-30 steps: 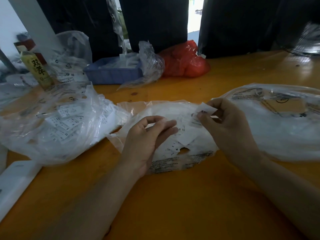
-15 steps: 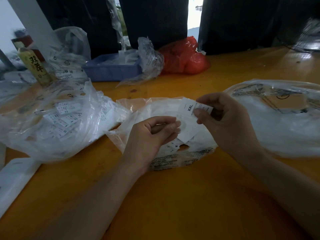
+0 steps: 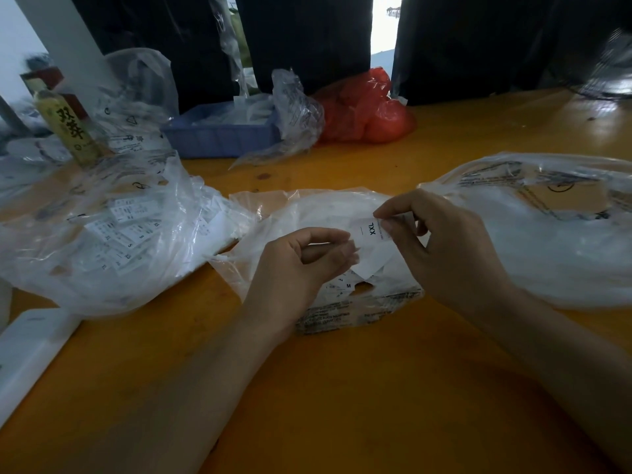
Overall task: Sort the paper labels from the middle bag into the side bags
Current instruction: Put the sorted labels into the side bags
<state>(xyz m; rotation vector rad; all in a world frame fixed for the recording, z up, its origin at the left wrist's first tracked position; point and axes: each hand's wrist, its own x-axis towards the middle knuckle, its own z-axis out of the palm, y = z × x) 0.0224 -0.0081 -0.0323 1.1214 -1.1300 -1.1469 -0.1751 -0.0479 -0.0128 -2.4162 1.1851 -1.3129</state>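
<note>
right hand [image 3: 448, 248] pinches an xxl paper label [image 3: 372, 239] above the middle bag [image 3: 307, 206]; left hand [image 3: 301, 265], loosely curled, holds nothing visible; best read the size first.

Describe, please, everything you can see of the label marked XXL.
The XXL label is a small white paper slip printed "XXL" in black beside a thin line. The right hand pinches its right end between thumb and forefinger, holding it up over the middle bag. The left hand, fingers curled, is just beside it.

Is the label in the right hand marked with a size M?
No, the label pinched by the right hand reads XXL.
</note>
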